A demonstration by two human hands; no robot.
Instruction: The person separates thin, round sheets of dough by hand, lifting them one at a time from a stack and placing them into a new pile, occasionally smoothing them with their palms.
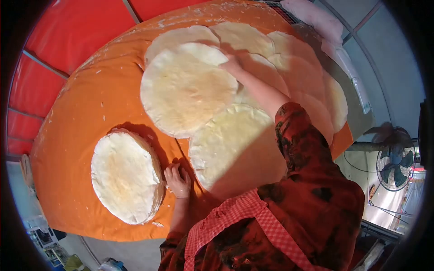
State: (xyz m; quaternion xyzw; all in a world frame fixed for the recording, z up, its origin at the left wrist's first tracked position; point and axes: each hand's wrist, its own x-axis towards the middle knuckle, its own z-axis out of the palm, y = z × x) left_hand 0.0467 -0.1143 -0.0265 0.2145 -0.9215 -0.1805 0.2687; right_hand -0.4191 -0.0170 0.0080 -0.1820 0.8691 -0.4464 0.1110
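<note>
My right hand (231,66) reaches forward, its fingers closed on the edge of a large round flatbread (187,90). This flatbread overlaps others spread out beneath and behind it. A neat stack of flatbreads (124,176) stands at the left, pale on top with a lightly browned middle. Close to the right side of that stack is my left hand (177,180), fingers bent and apart, the fingertips by the stack's edge. Another flatbread (235,144) lies nearest my body, partly in shadow.
An orange cloth (81,135) covers the curved table, with flour and dough scraps on it. Several more flatbreads (307,81) overlap at the back right. A fan (396,163) stands to the right, and red panels (81,36) line the far left.
</note>
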